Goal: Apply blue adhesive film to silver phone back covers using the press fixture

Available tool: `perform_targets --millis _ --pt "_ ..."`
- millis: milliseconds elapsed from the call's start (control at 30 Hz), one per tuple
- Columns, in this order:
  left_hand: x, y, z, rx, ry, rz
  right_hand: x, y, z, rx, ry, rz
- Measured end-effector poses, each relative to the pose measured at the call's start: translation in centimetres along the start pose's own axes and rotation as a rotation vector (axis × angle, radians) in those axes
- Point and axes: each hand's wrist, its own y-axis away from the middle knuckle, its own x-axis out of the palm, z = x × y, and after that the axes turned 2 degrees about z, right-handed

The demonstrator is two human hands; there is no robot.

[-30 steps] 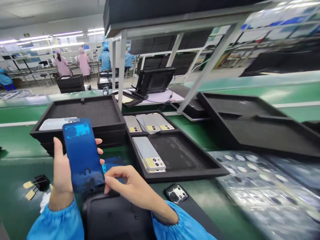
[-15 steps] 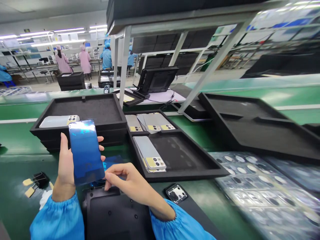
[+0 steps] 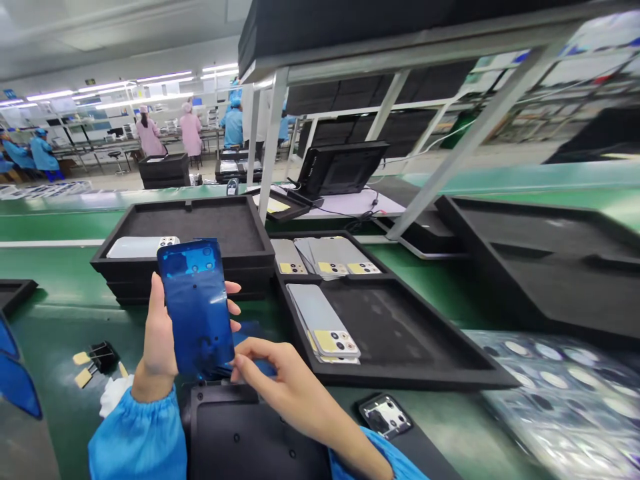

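Observation:
My left hand holds up a phone-sized panel with a glossy blue film over its face, thumb along the left edge and fingertips showing past the right edge. At the panel's lower right corner, my right hand is closed in a pinch on the film's corner; the exact grip is tiny and partly hidden. Behind the hands more blue film lies on the green bench. Below them is a black fixture with small round holes. Close to my right forearm rests a small black-rimmed part.
Silver phone back covers lie in a black foam tray. Stacked black trays stand at left, near a binder clip. Clear blister sheets are at right. A metal rack and monitor stand behind; co-workers sit farther back.
The view has swung left, so everything sits farther right. The panel in my left hand has tilted: its bright reflection is gone and cut-outs show near its top. Both hands keep their hold.

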Motion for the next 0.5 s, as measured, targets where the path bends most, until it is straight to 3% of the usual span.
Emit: perform_targets --millis 500 --pt "-0.39 -0.15 -0.10 -0.040 0.030 0.003 0.03 0.10 0.14 -0.003 0.007 -0.008"
